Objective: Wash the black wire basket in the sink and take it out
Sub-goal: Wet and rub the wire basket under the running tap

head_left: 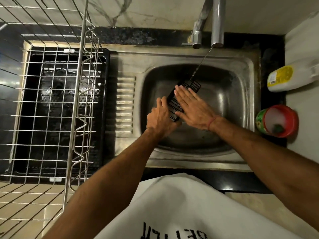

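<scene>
L hand grip curled on black wire basket near end, R hand flat on top, over sink

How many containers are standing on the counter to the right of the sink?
2. A white bottle with a yellow label lies at the far right, and a red tub sits nearer, beside the sink rim. Others may be outside the view.

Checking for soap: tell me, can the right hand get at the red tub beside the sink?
Probably yes: the right hand lies flat on the black wire basket, holding nothing, and the red tub stands open with nothing between.
</scene>
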